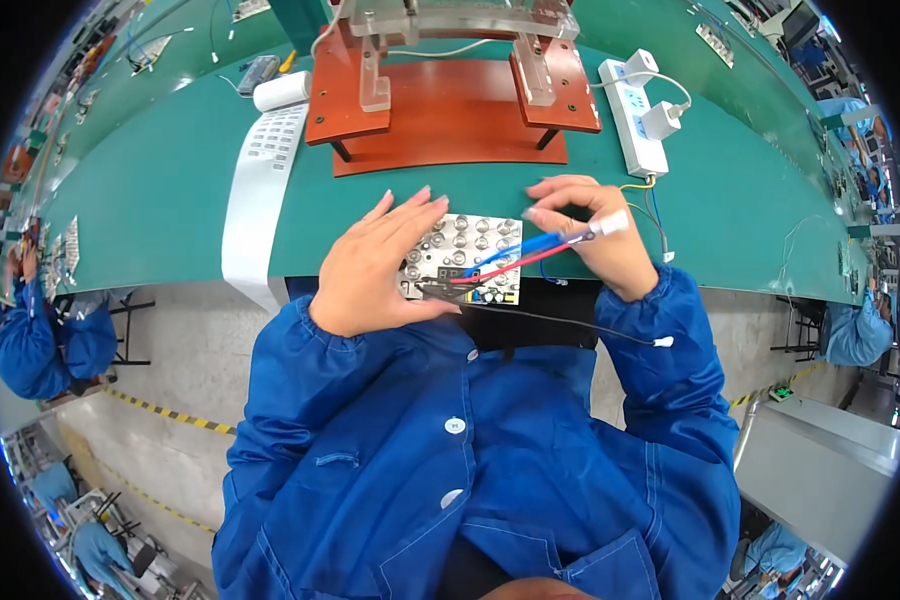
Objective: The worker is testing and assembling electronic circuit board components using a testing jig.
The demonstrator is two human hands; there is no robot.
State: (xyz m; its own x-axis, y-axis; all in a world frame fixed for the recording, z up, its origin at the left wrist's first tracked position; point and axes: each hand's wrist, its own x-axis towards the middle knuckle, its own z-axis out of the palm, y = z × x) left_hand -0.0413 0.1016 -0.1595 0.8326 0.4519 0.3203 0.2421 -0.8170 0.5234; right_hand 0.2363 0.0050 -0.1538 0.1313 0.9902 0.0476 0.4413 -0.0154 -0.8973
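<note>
A white circuit board [511, 232] with several round metal parts and a small dark display lies near the table's front edge. My left hand [375, 268] spans its left side, fingertips at the far edge and thumb along the near edge, gripping it. Blue and red wires [515, 264] rise from the board to a white plug [610, 223], which shows in front of my right hand [602, 240]. That hand is just right of the board, its thumb and forefinger curved and apart. A thin black wire with a white plug [663, 342] trails over my right sleeve.
A red-brown stand [450, 110] with clear blocks stands beyond the board. To its right lies a white power strip [625, 120] with plugs and cables. A roll of white labels [260, 190] hangs over the table edge on the left. Other people sit at both sides.
</note>
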